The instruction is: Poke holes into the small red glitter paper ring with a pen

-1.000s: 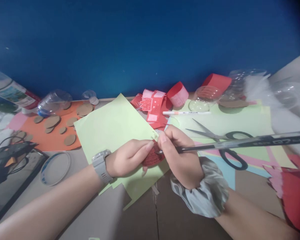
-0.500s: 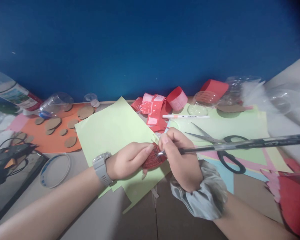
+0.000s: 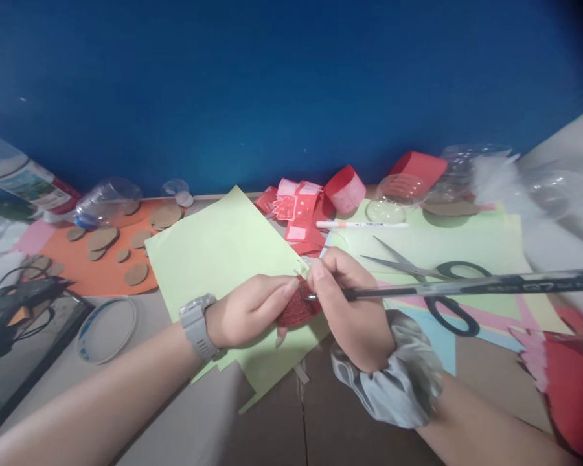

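Note:
Between my hands is a small dark red patterned piece [image 3: 296, 309], held over a light green paper sheet [image 3: 223, 239]. My left hand [image 3: 252, 310], with a grey watch on the wrist, pinches its left side. My right hand [image 3: 352, 307], a grey-green scrunchie [image 3: 393, 375] at the wrist, grips a long dark pen [image 3: 466, 285]. The pen's silver tip meets the red piece's right edge, and its shaft runs off to the right. Part of the piece is hidden by my fingers.
Black-handled scissors [image 3: 449, 291] lie open on coloured papers at right. A white marker [image 3: 359, 224] and red paper shapes [image 3: 301, 210] sit behind my hands. Cardboard discs [image 3: 103, 238] rest on orange paper [image 3: 72, 265]; a tape roll [image 3: 107, 330] lies at left, clear plastic cups further back.
The pen's far end has dipped slightly, and its shaft lies flatter. Both hands are in nearly the same place on the red piece.

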Motion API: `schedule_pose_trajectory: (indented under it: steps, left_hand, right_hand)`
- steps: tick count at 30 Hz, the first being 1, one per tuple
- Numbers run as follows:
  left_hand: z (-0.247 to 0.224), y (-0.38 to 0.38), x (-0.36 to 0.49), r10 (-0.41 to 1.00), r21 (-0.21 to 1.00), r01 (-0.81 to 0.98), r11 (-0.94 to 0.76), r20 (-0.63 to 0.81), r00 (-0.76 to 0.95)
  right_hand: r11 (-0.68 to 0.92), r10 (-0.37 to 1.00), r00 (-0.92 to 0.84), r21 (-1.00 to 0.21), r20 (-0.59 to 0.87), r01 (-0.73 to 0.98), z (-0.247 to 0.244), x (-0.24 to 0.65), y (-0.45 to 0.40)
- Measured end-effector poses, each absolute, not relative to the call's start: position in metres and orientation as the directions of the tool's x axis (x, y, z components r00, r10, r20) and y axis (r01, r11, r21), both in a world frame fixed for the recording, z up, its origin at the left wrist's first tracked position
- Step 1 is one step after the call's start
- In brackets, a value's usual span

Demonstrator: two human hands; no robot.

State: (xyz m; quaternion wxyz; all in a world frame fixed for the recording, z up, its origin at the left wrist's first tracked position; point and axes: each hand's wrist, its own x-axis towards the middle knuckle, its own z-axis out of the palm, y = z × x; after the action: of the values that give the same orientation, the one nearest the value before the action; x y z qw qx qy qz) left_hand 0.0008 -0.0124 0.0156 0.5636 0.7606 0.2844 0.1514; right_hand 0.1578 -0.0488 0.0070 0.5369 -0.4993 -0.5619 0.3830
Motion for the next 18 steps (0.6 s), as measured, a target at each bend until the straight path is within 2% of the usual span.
schedule_pose_trajectory:
  steps: [11,18]
  left_hand:
    - [0.0145,-0.0116,0.0008,0.619,0.950,0.229,-0.210,-0.052,0.784]
    - [0.0130,-0.0113,0.0015,0.612,0.943,0.242,-0.228,-0.055,0.789]
  right_hand:
    - [0.249,0.964,0.056,-0.958,0.259,0.142,0.0063,0.1579,-0.0524]
    - [0.264,0.958,0.050,-0.939,0.281,0.220,0.0082,0.1580,-0.0536]
